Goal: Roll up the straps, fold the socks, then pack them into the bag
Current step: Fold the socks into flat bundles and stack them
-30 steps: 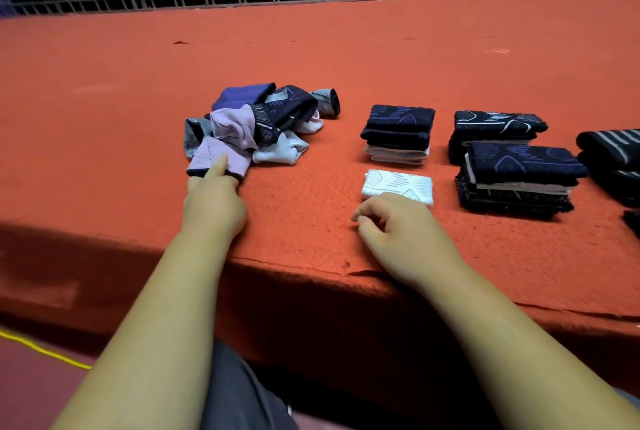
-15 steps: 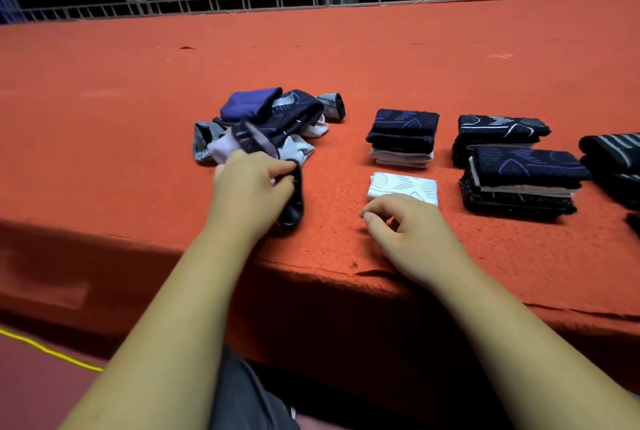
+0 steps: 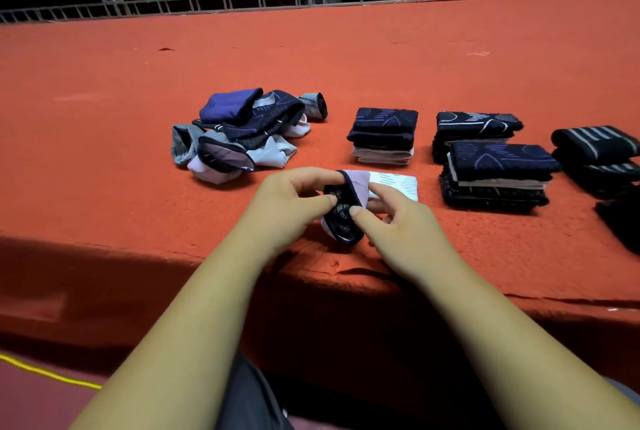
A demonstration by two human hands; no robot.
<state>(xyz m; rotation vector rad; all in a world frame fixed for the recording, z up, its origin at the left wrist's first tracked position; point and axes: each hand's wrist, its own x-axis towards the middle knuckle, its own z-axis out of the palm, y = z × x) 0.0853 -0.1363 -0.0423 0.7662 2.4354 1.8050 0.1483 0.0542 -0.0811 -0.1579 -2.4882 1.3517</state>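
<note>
Left hand (image 3: 287, 208) and right hand (image 3: 398, 225) both pinch the sock (image 3: 343, 208) between them.

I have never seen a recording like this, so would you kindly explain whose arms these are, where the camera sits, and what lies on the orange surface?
There is no machine here. These are a person's two bare arms, filmed by one wide-angle camera worn on the head, which looks forward and down.

The left hand and the right hand together pinch a lilac and dark sock near the front edge of the orange surface.

Farther back on the left lies a loose pile of unfolded socks. To the right sit neat stacks of folded socks, mostly dark. A single white folded sock lies just behind the hands. No bag shows in this view.
</note>
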